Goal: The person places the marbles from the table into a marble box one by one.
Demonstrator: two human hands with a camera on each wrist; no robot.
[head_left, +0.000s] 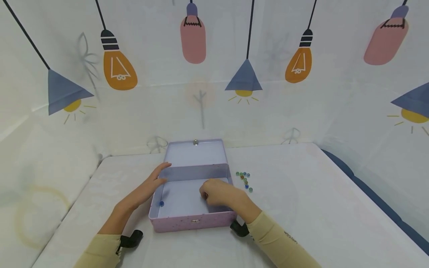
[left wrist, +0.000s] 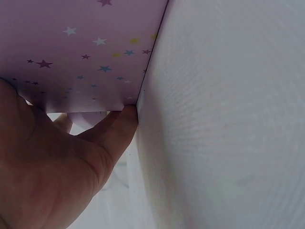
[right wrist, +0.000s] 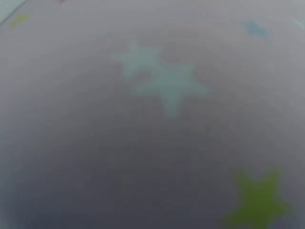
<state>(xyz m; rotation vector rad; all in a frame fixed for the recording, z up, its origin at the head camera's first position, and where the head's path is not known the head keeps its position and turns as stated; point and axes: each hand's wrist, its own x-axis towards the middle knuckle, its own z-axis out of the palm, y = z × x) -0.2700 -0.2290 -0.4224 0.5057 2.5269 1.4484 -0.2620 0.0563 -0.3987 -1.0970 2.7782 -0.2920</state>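
In the head view a pink, star-printed box [head_left: 177, 224] stands with its lid [head_left: 196, 153] tipped back. My left hand [head_left: 142, 191] holds its left wall near the back corner; the left wrist view shows that hand [left wrist: 57, 167] with fingers bent round the box [left wrist: 95, 28]. A blue marble [head_left: 162, 203] lies inside, at the left. My right hand [head_left: 221, 192] reaches over the right wall with curled fingers; its fingertips are hidden, and whether they hold anything cannot be seen. Blurred box wall [right wrist: 71, 95] fills the right wrist view.
Several green, blue and brown marbles [head_left: 247, 186] lie on the white-covered table [head_left: 295, 208], right of the box. Behind the table hangs a white cloth [head_left: 151, 108] printed with lamps. Dark blue padding [head_left: 368, 197] runs along the table's right edge.
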